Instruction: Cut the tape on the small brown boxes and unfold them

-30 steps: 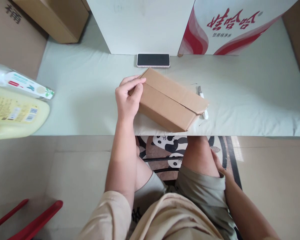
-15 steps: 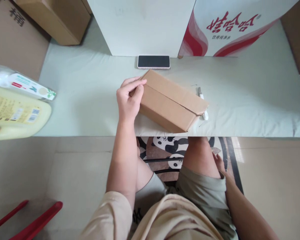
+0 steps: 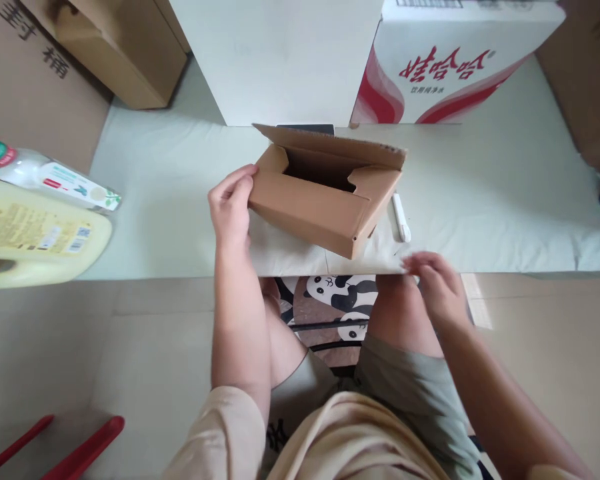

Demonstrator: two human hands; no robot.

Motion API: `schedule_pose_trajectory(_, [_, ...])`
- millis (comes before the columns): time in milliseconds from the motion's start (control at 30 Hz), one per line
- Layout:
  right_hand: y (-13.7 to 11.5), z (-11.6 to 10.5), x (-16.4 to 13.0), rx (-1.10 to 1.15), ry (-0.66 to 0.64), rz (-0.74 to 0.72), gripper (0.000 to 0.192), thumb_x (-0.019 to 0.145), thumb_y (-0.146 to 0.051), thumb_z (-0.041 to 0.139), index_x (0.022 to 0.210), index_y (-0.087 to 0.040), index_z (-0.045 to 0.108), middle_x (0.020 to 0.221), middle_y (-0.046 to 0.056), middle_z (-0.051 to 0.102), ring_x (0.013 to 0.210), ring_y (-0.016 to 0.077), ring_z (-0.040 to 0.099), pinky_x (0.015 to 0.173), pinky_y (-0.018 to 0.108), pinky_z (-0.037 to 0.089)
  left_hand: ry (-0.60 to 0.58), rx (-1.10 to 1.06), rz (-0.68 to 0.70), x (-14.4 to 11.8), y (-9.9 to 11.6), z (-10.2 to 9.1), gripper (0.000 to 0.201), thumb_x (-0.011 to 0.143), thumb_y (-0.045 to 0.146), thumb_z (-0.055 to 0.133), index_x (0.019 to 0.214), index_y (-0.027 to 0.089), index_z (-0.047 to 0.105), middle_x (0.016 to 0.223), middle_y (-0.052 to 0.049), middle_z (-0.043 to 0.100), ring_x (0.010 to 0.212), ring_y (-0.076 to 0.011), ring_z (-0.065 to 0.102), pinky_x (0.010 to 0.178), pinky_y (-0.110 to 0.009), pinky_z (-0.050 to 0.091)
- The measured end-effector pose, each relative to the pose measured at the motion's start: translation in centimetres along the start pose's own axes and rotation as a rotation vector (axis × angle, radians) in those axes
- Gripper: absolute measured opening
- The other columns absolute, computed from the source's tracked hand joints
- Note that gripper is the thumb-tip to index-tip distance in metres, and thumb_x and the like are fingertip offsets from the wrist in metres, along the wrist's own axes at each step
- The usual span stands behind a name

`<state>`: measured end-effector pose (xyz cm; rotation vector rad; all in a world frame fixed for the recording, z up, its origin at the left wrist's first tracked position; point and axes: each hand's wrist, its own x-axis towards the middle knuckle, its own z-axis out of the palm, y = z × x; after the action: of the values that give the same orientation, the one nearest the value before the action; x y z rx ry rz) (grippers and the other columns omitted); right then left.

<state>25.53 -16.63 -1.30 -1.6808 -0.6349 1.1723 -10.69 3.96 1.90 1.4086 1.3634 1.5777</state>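
Nearest the camera: beige shirt, grey-green shorts, bare knees over a panda-print mat (image 3: 340, 300) on the floor.

Right hand (image 3: 437, 287): at the near edge of the bench (image 3: 170, 220), fingers loosely curled, tips touching the edge of the pale cloth; nothing gripped that can be seen.

Left hand (image 3: 230, 210): on the bench, fingers and thumb closed on the left end of the cardboard box (image 3: 320, 207).

Box: rests on the bench centre, near the front edge, skewed (right corner toward the person). Top flap stands raised, 2 side flaps folded inward, interior dark; contents cannot be told.

White pen-like object (image 3: 400, 217): lies just beside the box's right end.

Left margin: 1 yellow jug (image 3: 35, 237), 1 clear bottle (image 3: 50, 177) lying behind it.

Far side: white panel (image 3: 280, 60), a red-and-white printed carton (image 3: 445, 67), brown cartons (image 3: 125, 47) at far left.
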Motion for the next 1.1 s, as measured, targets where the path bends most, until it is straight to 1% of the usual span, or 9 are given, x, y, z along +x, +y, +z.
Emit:
schedule_pose_trajectory(67, [-1.2,4.1,0.9,0.011,-0.173,-0.184,0.063,0.089,-0.052,0.068,0.147,-0.032,0.051,0.154,0.007,0.058,0.141,0.0311,0.057,0.124,0.059,0.041,-0.005,-0.022,-0.021,-0.2,0.3,0.0,0.022,0.093,0.041,0.069,0.106,0.029,0.082,0.114,-0.003,0.084,0.119,-0.0251,0.076,0.106,-0.039,0.064])
schedule_pose_trajectory(100, [-1.9,5.9,1.2,-0.002,-0.168,-0.280,0.070,0.092,-0.054,0.065,0.155,-0.034,0.041,0.162,0.008,0.050,0.147,0.0315,0.052,0.125,0.061,0.038,-0.014,-0.031,-0.025,-0.3,0.5,0.0,0.021,0.093,0.040,0.069,0.105,0.029,0.082,0.114,-0.003,0.084,0.118,-0.0250,0.077,0.106,-0.039,0.064])
schedule_pose_trajectory(200, [-4.5,8.9,1.8,-0.078,-0.046,-0.653,0.068,0.097,-0.053,0.058,0.159,-0.038,0.034,0.172,0.005,0.033,0.159,0.0326,0.036,0.129,0.061,0.031,-0.043,-0.051,-0.004,-0.7,1.1,0.2,0.019,0.092,0.035,0.069,0.104,0.029,0.082,0.113,-0.002,0.084,0.117,-0.0237,0.077,0.106,-0.039,0.063])
schedule_pose_trajectory(300, [-7.3,9.6,2.0,-0.083,-0.041,-0.946,0.064,0.098,-0.055,0.054,0.158,-0.044,0.035,0.167,0.002,0.040,0.156,0.0337,0.042,0.126,0.061,0.036,-0.090,-0.060,0.030,-0.9,1.8,0.3,0.019,0.090,0.031,0.068,0.103,0.028,0.082,0.114,0.000,0.084,0.118,-0.0226,0.077,0.107,-0.038,0.062])
schedule_pose_trajectory(467, [-9.0,10.3,1.4,-0.229,-0.083,-1.064,0.037,0.100,-0.046,0.056,0.135,-0.034,0.064,0.132,0.007,0.066,0.129,0.0298,0.064,0.114,0.056,0.051,-0.167,-0.070,0.089,-1.0,2.1,0.7,0.019,0.092,0.031,0.065,0.101,0.027,0.081,0.113,0.000,0.082,0.116,-0.0224,0.076,0.105,-0.038,0.061])
schedule_pose_trajectory(633, [-7.3,10.6,0.0,-0.403,-0.030,-1.204,0.029,0.100,-0.041,0.055,0.115,-0.027,0.075,0.129,0.010,0.062,0.126,0.0309,0.062,0.113,0.061,0.049,-0.221,0.009,0.314,-1.3,1.5,0.2,0.032,0.103,0.046,0.052,0.121,0.035,0.076,0.130,-0.002,0.073,0.132,-0.0246,0.066,0.116,-0.044,0.053])
schedule_pose_trajectory(867, [-6.0,10.3,-0.9,-0.426,-0.031,-1.205,0.040,0.100,-0.047,0.047,0.129,-0.029,0.069,0.135,0.011,0.058,0.133,0.0334,0.057,0.116,0.062,0.046,-0.249,0.142,0.331,-2.2,1.6,-1.2,0.042,0.104,0.056,0.047,0.117,0.032,0.080,0.128,-0.007,0.069,0.090,-0.0170,0.070,0.077,-0.035,0.060])
schedule_pose_trajectory(1000, [-3.9,9.6,-0.5,-0.234,0.026,-0.924,0.052,0.101,-0.046,0.044,0.151,-0.033,0.048,0.145,0.011,0.057,0.137,0.0318,0.057,0.116,0.062,0.047,-0.228,0.184,0.336,-2.4,1.9,-1.5,0.039,0.104,0.052,0.050,0.116,0.031,0.081,0.125,-0.008,0.070,0.095,-0.0171,0.069,0.074,-0.031,0.059])
schedule_pose_trajectory(1100, [-2.9,9.1,-0.2,-0.317,0.001,-0.721,0.053,0.102,-0.048,0.042,0.152,-0.032,0.047,0.153,0.010,0.056,0.145,0.0323,0.051,0.123,0.066,0.038,-0.223,0.196,0.339,-2.3,1.9,-1.7,0.036,0.104,0.048,0.053,0.117,0.030,0.081,0.125,-0.008,0.071,0.101,-0.0182,0.070,0.079,-0.032,0.060])
